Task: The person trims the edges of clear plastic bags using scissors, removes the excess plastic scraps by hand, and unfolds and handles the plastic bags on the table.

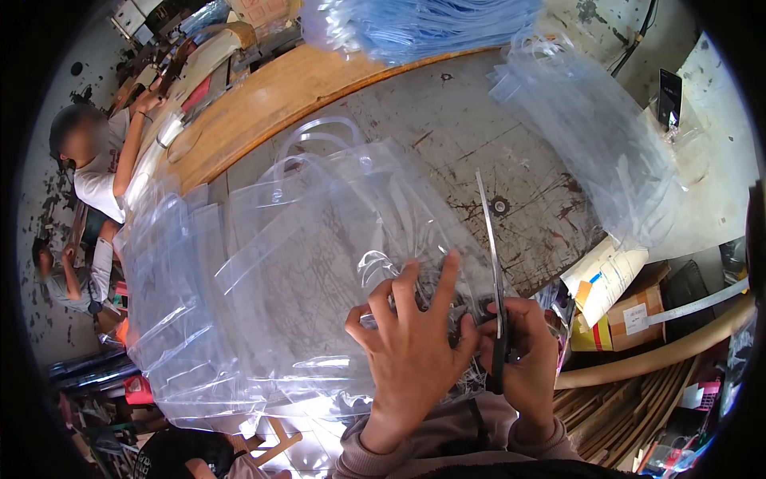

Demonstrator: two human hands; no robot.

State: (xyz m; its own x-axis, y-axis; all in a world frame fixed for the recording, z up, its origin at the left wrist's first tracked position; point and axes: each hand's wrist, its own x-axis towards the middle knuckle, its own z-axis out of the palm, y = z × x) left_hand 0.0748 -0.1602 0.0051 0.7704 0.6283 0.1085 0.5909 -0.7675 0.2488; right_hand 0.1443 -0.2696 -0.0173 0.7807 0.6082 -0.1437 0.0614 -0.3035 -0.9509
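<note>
My left hand (411, 327) lies on a clear plastic bag (319, 215) with its fingers spread, pressing the film near the bag's right side. The bag's looped clear handles point up the table. To the right, my right hand (523, 351) is closed around the dark handles of a pair of scissors (493, 247). Their long blades point away from me and rise beside the bag's right edge. Further clear bags (171, 295) overlap on the left side of the table.
A pile of clear bags (598, 152) lies at the right, near a phone (669, 100). Bluish plastic (447, 28) is stacked behind the wooden board (263, 100). Two people sit at the far left. A cardboard box (636, 319) stands below the table's right edge.
</note>
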